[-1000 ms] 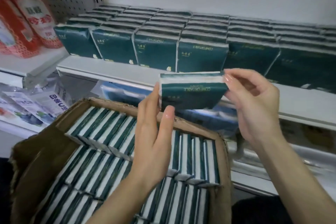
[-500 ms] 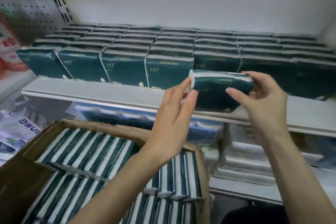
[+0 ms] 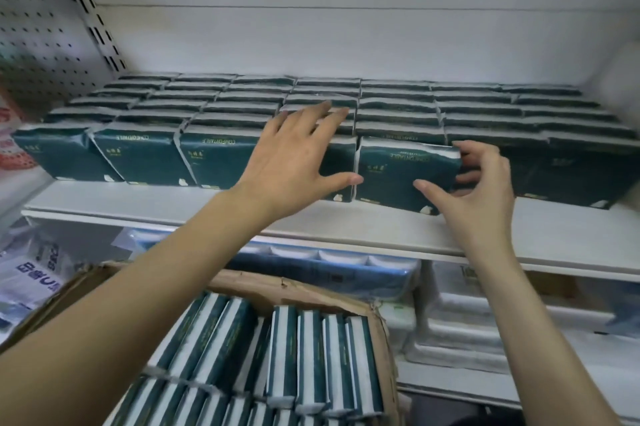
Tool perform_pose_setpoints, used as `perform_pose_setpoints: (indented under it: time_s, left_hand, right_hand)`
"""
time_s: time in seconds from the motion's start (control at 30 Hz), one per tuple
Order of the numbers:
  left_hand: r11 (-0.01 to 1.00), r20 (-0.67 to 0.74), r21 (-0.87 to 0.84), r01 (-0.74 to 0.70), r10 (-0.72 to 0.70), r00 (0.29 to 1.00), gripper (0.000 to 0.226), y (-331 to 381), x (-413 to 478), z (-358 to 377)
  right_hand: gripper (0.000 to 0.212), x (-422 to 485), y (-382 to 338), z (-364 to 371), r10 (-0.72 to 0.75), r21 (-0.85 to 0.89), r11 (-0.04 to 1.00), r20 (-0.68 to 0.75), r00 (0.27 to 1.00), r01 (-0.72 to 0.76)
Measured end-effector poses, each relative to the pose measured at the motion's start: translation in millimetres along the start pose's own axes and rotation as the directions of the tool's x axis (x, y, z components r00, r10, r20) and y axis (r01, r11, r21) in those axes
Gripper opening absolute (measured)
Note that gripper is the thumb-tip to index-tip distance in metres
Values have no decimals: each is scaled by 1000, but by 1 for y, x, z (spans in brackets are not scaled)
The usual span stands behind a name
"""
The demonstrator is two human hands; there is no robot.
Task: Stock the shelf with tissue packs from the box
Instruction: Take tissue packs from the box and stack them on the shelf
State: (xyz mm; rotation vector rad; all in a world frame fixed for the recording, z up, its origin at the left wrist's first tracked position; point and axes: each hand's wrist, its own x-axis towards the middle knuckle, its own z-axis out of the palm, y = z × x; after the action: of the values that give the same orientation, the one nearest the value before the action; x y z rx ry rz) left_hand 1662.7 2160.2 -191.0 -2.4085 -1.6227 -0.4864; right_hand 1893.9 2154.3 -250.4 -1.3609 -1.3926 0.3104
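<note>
Moved since a moment ago from mid-air onto the smooth white shelf [image 3: 346, 228], above the torn, well-filled cardboard box [image 3: 377, 313]. Seated upright in the front row [image 3: 138, 155], tissue pack [image 3: 398, 173] in glossy dark-green film, soft, slab-shaped, long axis running along the shelf edge. Gripped at its right end by the right hand [image 3: 485, 183], thumb on the front face. Spread wide just left of it, left hand [image 3: 294, 162], thumb tip at its left edge.

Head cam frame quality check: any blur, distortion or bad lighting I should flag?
Head view: strong wide-angle bowing, shelf edge curves, slotted upright leans; left border smeared, pegboard and red packs soft; far-right packs sit in shadow; left hand, right hand and the tissue pack it holds are fairly sharp; no glare.
</note>
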Motion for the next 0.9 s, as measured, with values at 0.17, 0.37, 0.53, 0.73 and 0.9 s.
perform_pose_setpoints:
  time_s: [0.17, 0.37, 0.53, 0.73, 0.9]
  left_hand:
    - [993, 115, 108, 39, -51, 992, 93, -8, 20, 11]
    - [993, 130, 83, 84, -95, 987, 93, -7, 27, 19]
    - [992, 122, 88, 91, -101, 987, 92, -9, 27, 18]
    - [992, 113, 93, 79, -89, 990, 93, -8, 25, 16]
    - [999, -22, -16, 30, -31, 999, 87, -4, -1, 0]
  right_hand:
    - [76, 0, -1, 7, -40, 11, 999, -23, 999, 40]
    - [79, 1, -1, 8, -51, 7, 999, -19, 998, 52]
    - [79, -1, 0, 8, -64, -6, 998, -6, 998, 64]
    - [72, -5, -3, 8, -63, -30, 998, -43, 997, 61]
    - [47, -19, -20, 8, -249, -80, 967, -133, 959, 240]
